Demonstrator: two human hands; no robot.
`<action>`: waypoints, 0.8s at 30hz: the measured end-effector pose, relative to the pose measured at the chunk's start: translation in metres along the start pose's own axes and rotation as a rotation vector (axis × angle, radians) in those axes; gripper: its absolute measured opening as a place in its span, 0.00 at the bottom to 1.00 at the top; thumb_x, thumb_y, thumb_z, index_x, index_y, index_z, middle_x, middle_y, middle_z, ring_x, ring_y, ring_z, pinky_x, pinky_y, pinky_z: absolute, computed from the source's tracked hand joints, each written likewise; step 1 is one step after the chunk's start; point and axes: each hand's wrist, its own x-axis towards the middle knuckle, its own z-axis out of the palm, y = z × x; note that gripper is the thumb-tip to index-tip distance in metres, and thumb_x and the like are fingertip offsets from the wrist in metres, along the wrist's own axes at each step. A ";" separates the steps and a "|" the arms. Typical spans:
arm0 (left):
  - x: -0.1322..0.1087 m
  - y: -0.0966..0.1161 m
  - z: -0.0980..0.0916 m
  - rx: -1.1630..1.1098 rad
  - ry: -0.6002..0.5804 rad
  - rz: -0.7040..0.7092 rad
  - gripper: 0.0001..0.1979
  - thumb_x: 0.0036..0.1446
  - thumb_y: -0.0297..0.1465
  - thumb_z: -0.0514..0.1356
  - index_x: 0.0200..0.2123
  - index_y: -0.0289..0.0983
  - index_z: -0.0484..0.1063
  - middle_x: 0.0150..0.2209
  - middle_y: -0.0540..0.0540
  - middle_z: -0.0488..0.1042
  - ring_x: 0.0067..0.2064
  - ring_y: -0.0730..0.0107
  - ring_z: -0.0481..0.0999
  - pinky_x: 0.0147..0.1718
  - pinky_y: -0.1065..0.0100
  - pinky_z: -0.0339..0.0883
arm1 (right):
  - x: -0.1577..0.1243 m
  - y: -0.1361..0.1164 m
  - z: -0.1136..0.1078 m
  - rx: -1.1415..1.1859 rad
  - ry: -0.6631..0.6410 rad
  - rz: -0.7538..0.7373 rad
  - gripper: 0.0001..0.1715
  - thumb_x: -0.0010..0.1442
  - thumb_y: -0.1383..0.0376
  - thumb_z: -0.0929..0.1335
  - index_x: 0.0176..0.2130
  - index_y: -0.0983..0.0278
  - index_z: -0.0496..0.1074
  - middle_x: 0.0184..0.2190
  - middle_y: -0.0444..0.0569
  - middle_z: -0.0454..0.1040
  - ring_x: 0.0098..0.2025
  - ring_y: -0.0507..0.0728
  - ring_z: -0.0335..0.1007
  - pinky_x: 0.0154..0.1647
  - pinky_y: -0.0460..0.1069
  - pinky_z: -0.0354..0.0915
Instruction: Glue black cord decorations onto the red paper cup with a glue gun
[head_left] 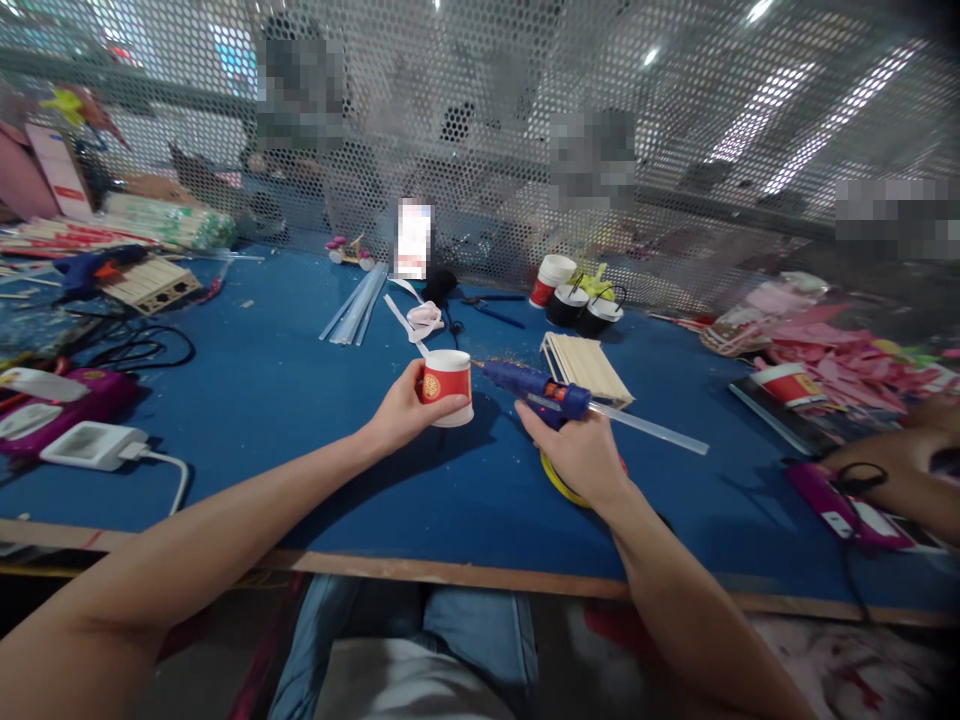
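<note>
Above the blue table (300, 390), near its front edge, we hold a red-and-white paper cup (450, 380) in our left hand (409, 400), thumb laid across its front and the other fingers hidden behind it. The cup is roughly upright on its axis, though we cannot tell whether the white end facing up is its mouth or its base. Our right hand (589, 455) is wrapped round the handle of a blue glue gun (534, 388), its nozzle pointed at the cup's upper right edge. A clear glue stick (652, 430) juts from the gun's back end. Nozzle and cup are very close; we cannot make out whether they touch, nor whether our finger presses the trigger.

We judge the step in hand to be gluing: the gun is lined up with the cup's rim, and no fresh bead of glue shows clearly. The next move seems to call for a steady left grip, a light squeeze of the trigger and perhaps a slow turn of the cup, with our fingertips kept clear of the hot tip.

Just behind the cup lies a coil of white ribbon (424, 318); one strip reaches the rim, attached or merely behind it, we cannot say.
</note>
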 end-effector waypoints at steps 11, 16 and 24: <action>-0.002 0.006 0.000 0.054 -0.018 0.004 0.27 0.42 0.42 0.66 0.43 0.34 0.64 0.39 0.43 0.72 0.39 0.64 0.72 0.39 0.63 0.66 | 0.012 -0.008 -0.014 0.506 0.052 0.436 0.15 0.53 0.57 0.66 0.31 0.65 0.74 0.13 0.43 0.66 0.16 0.53 0.65 0.21 0.50 0.65; 0.000 0.003 0.003 0.078 -0.039 0.037 0.27 0.43 0.40 0.66 0.45 0.34 0.64 0.41 0.43 0.73 0.41 0.63 0.73 0.41 0.62 0.67 | 0.015 0.016 -0.029 0.640 0.256 0.631 0.18 0.48 0.54 0.71 0.32 0.66 0.72 0.21 0.46 0.73 0.22 0.53 0.69 0.25 0.48 0.66; 0.004 -0.003 0.016 0.232 -0.121 0.134 0.32 0.41 0.39 0.67 0.49 0.35 0.62 0.47 0.41 0.71 0.47 0.58 0.71 0.47 0.58 0.64 | 0.041 0.086 -0.030 0.338 0.178 0.811 0.23 0.49 0.48 0.67 0.23 0.66 0.68 0.18 0.50 0.72 0.19 0.53 0.67 0.19 0.47 0.60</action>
